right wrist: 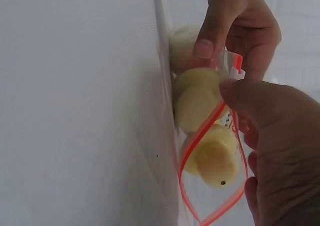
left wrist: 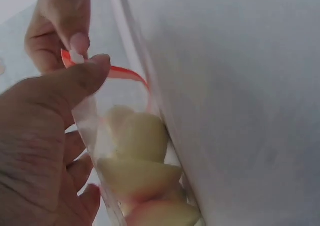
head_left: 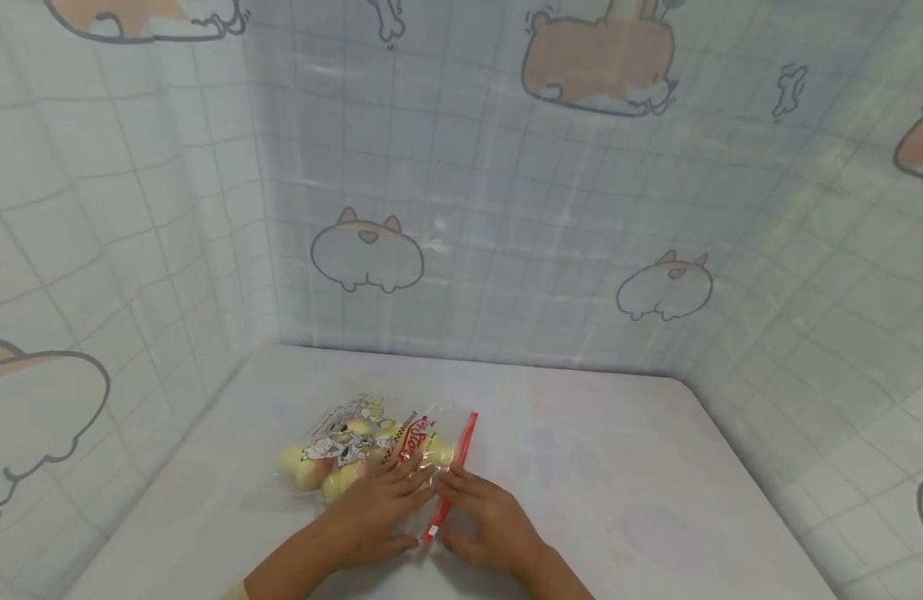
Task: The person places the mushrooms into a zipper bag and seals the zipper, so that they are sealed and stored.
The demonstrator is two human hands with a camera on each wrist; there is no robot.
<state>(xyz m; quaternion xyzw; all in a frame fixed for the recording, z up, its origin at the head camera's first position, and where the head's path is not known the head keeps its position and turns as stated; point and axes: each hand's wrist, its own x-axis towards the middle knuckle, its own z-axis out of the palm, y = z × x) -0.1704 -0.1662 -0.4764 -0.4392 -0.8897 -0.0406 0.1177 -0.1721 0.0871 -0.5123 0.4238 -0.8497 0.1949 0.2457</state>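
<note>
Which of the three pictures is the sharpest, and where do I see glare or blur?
Head view: soft and washed out, with light glare streaks on the printed backdrop; the zip bag is small but readable. Left wrist view: the left hand fills the foreground, blurred. Right wrist view: sharpest, the bag's red zip strip and yellow pieces clear, the right hand soft.

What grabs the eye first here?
A clear plastic zip bag with a red seal strip, stuffed with pale yellow-pink fruit-shaped pieces, lies on the white table near its front left. The left hand and right hand meet at the strip's near end, pinching it. Behind stand curtain walls printed with cartoon corgis.
</note>
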